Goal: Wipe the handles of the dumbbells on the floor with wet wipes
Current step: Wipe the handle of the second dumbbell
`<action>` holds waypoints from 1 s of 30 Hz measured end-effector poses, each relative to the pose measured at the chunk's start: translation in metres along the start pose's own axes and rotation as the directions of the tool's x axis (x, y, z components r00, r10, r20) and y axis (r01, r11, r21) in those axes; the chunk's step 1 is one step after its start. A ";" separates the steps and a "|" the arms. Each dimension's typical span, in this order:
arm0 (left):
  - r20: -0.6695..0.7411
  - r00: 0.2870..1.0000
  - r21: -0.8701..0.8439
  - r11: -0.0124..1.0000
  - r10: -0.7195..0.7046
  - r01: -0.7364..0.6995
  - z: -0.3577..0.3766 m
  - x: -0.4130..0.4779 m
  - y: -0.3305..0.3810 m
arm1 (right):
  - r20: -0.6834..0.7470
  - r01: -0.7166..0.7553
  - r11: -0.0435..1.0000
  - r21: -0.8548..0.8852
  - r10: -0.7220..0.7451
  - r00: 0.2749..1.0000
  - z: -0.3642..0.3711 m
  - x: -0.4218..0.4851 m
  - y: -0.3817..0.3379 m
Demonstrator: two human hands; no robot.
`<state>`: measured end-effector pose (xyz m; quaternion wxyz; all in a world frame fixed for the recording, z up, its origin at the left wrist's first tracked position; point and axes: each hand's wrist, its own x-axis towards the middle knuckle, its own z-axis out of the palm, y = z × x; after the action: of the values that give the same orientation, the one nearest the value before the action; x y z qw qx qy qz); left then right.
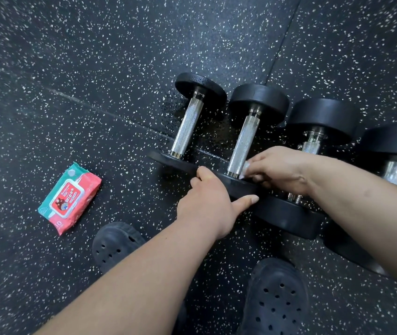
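Observation:
Several black dumbbells with knurled steel handles lie side by side on the speckled rubber floor. My right hand (282,171) pinches a white wet wipe (245,169) against the near end of the second dumbbell's handle (243,143). My left hand (210,201) grips the rim of that dumbbell's near weight plate (235,187), thumb stretched along it. The leftmost dumbbell's handle (187,126) is bare. My right forearm partly hides the handles of the third dumbbell (311,143) and the fourth dumbbell (394,170).
A red and teal pack of wipes (69,198) lies on the floor to the left. My two dark perforated clogs (117,245) (276,298) stand near the bottom. A seam in the floor mat (282,44) runs diagonally past the dumbbells.

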<state>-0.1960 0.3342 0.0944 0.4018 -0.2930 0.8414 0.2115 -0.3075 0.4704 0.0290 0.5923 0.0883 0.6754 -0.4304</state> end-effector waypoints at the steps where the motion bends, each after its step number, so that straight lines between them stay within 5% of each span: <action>1: 0.004 1.000 -0.002 1.000 -0.002 0.002 0.000 0.000 0.000 | 0.002 0.009 0.999 -0.047 -0.009 1.000 -0.003 -0.003 0.000; 9: -0.008 1.000 0.011 1.000 -0.006 0.006 0.000 0.000 0.002 | -0.217 -0.050 0.978 -0.200 0.005 0.976 0.021 0.013 -0.009; 17: -0.005 1.000 0.006 1.000 -0.009 0.009 0.000 0.000 0.001 | -0.101 -0.043 0.961 -0.274 0.015 0.995 0.000 -0.002 -0.009; 30: -0.025 1.000 0.010 1.000 -0.005 0.005 0.002 0.001 0.001 | -0.181 -0.057 0.974 -0.219 0.017 0.983 0.010 -0.004 -0.009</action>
<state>-0.1961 0.3352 0.0927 0.3934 -0.2956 0.8466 0.2028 -0.3050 0.4597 0.0376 0.5438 0.0718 0.7678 -0.3311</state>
